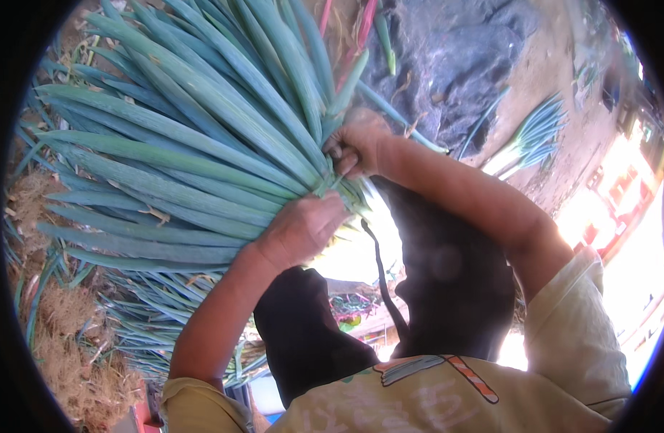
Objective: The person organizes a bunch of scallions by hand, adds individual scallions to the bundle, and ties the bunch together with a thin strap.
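Observation:
A large bundle of green onions (202, 124) lies before me, its blue-green leaves fanned out to the upper left and its pale stalks turned towards my lap. At the neck of the bundle, a narrow green tie (329, 184), seemingly a twisted leaf, runs between my hands. My left hand (307, 226) is closed on its near end, against the leaves. The far end is pinched in the curled fingers of my right hand (359, 145). Strong glare washes out the pale stalks (367, 238) below, and part of the tie is hidden by my fingers.
More green onions (159, 314) are piled at lower left beside a heap of trimmed roots (67, 341). A dark cloth sheet (445, 70) lies on the ground beyond my right hand. Farther right is a smaller onion bunch (532, 135). A dark strap (383, 281) hangs by my knees.

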A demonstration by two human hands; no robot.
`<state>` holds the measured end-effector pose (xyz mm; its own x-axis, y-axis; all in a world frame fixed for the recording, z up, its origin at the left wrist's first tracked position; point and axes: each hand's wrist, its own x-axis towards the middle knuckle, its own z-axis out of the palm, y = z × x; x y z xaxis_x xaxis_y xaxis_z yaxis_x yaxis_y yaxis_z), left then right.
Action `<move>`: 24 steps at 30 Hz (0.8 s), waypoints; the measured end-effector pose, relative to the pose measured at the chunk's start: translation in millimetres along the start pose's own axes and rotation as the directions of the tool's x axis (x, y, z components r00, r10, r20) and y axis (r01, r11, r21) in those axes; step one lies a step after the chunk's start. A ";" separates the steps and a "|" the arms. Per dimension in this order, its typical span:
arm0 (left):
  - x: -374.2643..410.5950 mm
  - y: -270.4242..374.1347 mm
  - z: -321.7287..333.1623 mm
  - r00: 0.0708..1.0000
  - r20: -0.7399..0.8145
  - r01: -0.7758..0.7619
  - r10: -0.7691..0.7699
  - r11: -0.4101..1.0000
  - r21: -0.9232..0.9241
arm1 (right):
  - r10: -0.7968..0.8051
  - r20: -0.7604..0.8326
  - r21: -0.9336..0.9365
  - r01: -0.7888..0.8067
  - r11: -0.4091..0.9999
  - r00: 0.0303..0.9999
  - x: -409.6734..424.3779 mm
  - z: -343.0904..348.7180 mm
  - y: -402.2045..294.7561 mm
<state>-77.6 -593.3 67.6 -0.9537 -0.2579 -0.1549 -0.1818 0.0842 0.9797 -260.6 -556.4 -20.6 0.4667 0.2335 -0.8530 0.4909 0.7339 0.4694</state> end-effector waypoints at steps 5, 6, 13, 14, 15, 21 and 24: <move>-20.9 3.5 -1.2 0.987 -0.060 0.151 -0.152 0.988 -0.023 | -0.007 0.116 0.025 0.004 1.000 0.993 3.3 7.3 18.0; -24.2 -0.1 1.7 0.980 -0.066 0.183 -0.185 0.982 -0.046 | -0.016 0.098 0.048 0.011 0.999 0.995 1.7 11.2 18.1; -27.3 -8.2 18.3 0.975 -0.222 0.025 -0.022 1.000 0.012 | -0.171 0.234 0.058 0.162 0.985 0.957 -6.8 1.4 28.1; -30.1 -12.6 27.3 0.971 -0.240 0.006 0.009 0.998 0.063 | -0.185 0.249 0.013 0.188 0.982 0.951 -7.6 2.9 30.4; -32.4 -16.3 35.8 0.966 -0.255 -0.020 0.050 0.993 0.116 | -0.207 0.263 -0.030 0.222 0.975 0.943 -10.4 5.1 31.6; -78.3 -3.6 35.3 0.939 -0.331 -0.065 0.094 0.993 0.097 | -0.324 0.071 -0.122 0.331 0.936 0.943 -32.1 48.2 73.3; -147.2 5.6 55.7 0.851 -0.498 -0.102 0.166 0.983 0.153 | -0.308 0.118 -0.096 0.320 0.943 0.944 -41.8 85.1 129.3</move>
<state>48.4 -501.2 88.8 -0.7227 -0.6847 0.0945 -0.1179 0.2568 0.9592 -154.1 -525.5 95.1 0.3762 -0.0808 -0.9230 0.5414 0.8276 0.1482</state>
